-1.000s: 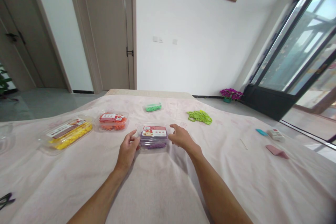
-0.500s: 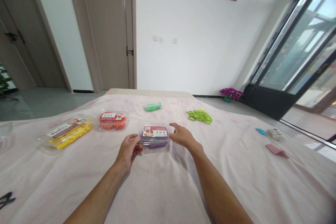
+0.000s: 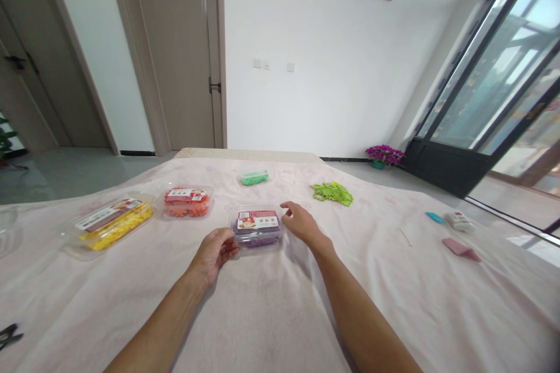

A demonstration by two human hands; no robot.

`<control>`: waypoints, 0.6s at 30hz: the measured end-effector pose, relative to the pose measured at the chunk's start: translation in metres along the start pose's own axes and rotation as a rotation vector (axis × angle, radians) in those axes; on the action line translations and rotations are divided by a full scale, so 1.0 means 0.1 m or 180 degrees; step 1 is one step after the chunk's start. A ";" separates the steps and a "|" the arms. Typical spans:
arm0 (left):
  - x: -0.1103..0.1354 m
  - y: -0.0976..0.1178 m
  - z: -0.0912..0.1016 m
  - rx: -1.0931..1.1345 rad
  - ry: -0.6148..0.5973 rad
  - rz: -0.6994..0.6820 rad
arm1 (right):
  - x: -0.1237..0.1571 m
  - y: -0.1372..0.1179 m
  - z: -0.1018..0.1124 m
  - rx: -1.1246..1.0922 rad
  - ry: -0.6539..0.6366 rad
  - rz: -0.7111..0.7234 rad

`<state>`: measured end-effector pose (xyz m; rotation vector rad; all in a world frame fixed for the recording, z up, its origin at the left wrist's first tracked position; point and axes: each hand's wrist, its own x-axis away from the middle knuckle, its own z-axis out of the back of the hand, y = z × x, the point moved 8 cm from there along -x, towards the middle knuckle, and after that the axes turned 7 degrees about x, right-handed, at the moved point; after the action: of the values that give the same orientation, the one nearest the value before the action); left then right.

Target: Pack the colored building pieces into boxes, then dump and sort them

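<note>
A clear plastic box of purple pieces (image 3: 256,228) with a red and white label lies on the pink cloth (image 3: 271,315) in the middle. My left hand (image 3: 214,252) grips its near left corner, fingers curled against the box. My right hand (image 3: 300,225) rests at the box's right side, fingers partly bent and touching its edge.
A box of orange pieces (image 3: 188,201) and a box of yellow pieces (image 3: 111,222) lie to the left. A small green bag (image 3: 254,178) and a heap of lime-green pieces (image 3: 332,193) lie farther back. Small items (image 3: 457,221) sit at the right, scissors (image 3: 7,335) at the left edge.
My left hand slid from the box's left side to its near left corner. The right hand shifted slightly along the right side. The box stayed in place.
</note>
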<state>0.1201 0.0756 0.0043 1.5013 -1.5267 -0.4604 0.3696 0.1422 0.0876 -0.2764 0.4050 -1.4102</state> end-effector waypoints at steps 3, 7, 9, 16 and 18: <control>-0.01 0.00 0.00 0.0007 -0.0027 0.0006 | -0.12 0.07 -0.07 -0.0255 0.0310 -0.0033; -0.01 0.00 -0.02 0.0061 -0.0117 -0.0009 | -0.29 0.19 -0.22 -0.1090 0.0261 -0.0288; -0.01 0.01 -0.03 0.0076 -0.0133 -0.0012 | -0.35 0.21 -0.31 -0.1649 -0.0006 -0.0458; -0.03 -0.01 -0.02 0.0106 -0.0121 -0.0009 | -0.48 0.11 -0.39 -0.2009 -0.0548 -0.0471; -0.04 -0.02 -0.01 0.0114 -0.0121 -0.0009 | -0.51 0.12 -0.41 -0.1928 -0.0613 -0.0482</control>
<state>0.1217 0.0794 0.0017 1.5302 -1.5699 -0.4681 0.3565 0.1964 0.0513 -0.9440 0.6566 -1.3650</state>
